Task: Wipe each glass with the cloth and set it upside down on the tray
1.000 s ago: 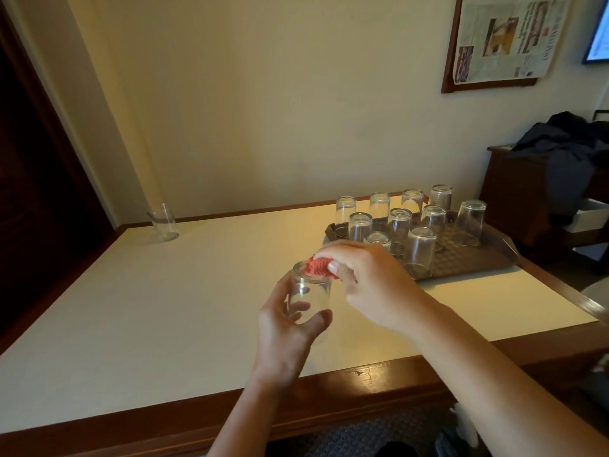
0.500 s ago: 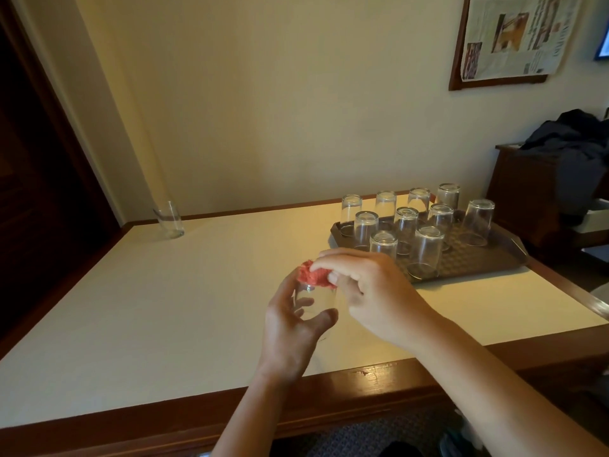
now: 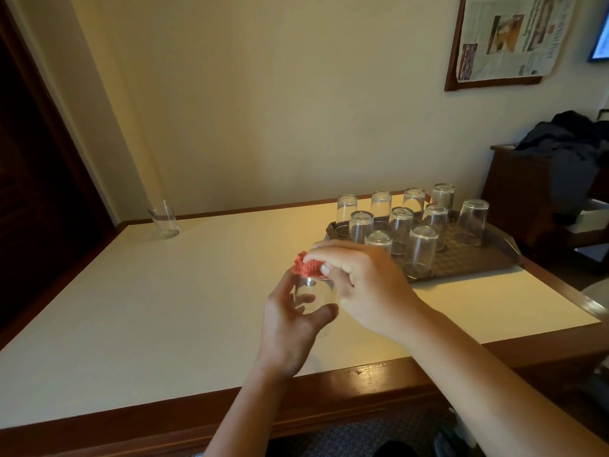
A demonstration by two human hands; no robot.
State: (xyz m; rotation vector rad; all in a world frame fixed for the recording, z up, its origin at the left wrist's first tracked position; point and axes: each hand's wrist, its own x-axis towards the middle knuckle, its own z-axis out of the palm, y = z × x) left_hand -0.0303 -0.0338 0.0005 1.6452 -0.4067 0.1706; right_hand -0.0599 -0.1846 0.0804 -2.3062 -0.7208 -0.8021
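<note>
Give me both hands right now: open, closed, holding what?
Left hand: closed round the glass.
Right hand: pinching the red cloth at the glass's mouth.

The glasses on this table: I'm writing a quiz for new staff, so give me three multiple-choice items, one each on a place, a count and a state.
1. Where does the lone upright glass stand?
A. far left corner of the table
B. on the tray
C. on the floor

2. How many glasses stand on the tray?
A. six
B. ten
C. fourteen

3. What is the right hand doing?
A. resting flat
B. lifting the tray
C. pressing a red cloth into the held glass

Answers: 1 A, it stands alone by the wall; 2 B, ten inverted glasses show; 3 C, the left hand grips that glass.
</note>
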